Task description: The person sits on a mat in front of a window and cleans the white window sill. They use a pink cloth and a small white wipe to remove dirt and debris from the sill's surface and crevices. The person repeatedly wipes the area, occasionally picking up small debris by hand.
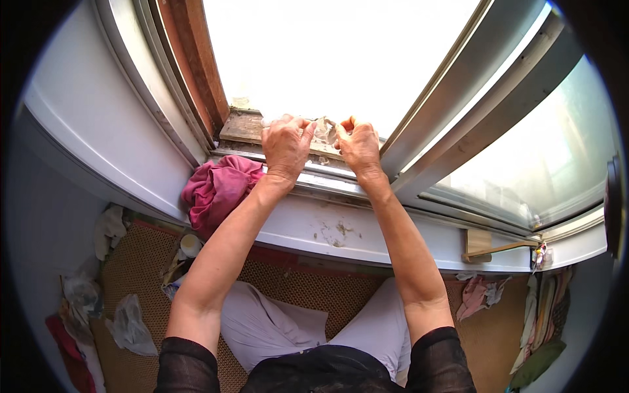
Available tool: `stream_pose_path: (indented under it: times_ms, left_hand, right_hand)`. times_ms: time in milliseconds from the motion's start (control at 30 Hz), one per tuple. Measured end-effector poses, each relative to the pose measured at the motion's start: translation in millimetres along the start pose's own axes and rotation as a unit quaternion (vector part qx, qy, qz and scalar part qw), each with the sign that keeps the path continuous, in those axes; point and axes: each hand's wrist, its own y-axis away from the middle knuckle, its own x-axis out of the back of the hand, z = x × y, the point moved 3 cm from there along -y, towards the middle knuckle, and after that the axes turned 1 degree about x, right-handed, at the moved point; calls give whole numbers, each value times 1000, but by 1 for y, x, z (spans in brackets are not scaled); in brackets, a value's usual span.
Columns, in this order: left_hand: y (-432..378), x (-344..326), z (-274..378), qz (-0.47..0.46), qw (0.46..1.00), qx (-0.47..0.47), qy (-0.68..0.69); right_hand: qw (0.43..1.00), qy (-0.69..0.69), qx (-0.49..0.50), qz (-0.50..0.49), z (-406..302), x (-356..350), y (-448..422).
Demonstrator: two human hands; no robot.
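Observation:
At the open window, my left hand (286, 147) and my right hand (361, 145) are raised above the outer sill. A crumpled, translucent scrap that looks like plastic film (323, 130) is pinched between the thumbs and fingertips of both. Below it lies the worn wooden sill board (242, 128), partly covered by my hands. The metal window track (327, 179) runs under my wrists. A bunched dark-pink cloth (221, 189) rests on the inner ledge, left of my left forearm. Dark crumbs of dirt (339, 231) are scattered on the white inner ledge (295, 223) between my forearms.
Sliding sash frames (484, 113) stand close to my right hand. A small wooden block (477, 245) with a thin strip sits on the ledge at right. On the woven mat (132, 275) lie a clear plastic bag (131, 326) and a pink cloth (472, 297). Folded fabrics (543, 314) are at far right.

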Motion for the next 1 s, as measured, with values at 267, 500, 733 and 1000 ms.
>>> stream_pose_path:
  times_ms: [267, 500, 733, 1000]
  left_hand:
    - [-3, -37, -13, -193, 833, 154, 495]
    - [-15, -34, -30, -97, 923, 150, 340]
    - [-15, -14, -32, -32, 957, 134, 254]
    - [-22, -11, -45, -54, 968, 118, 213]
  right_hand:
    - [928, -332, -137, -97, 8, -6, 1]
    - [989, -141, -40, 10, 2, -8, 0]
    - [996, -78, -44, 5, -1, -3, -3]
    - [993, 82, 83, 34, -7, -12, -14]
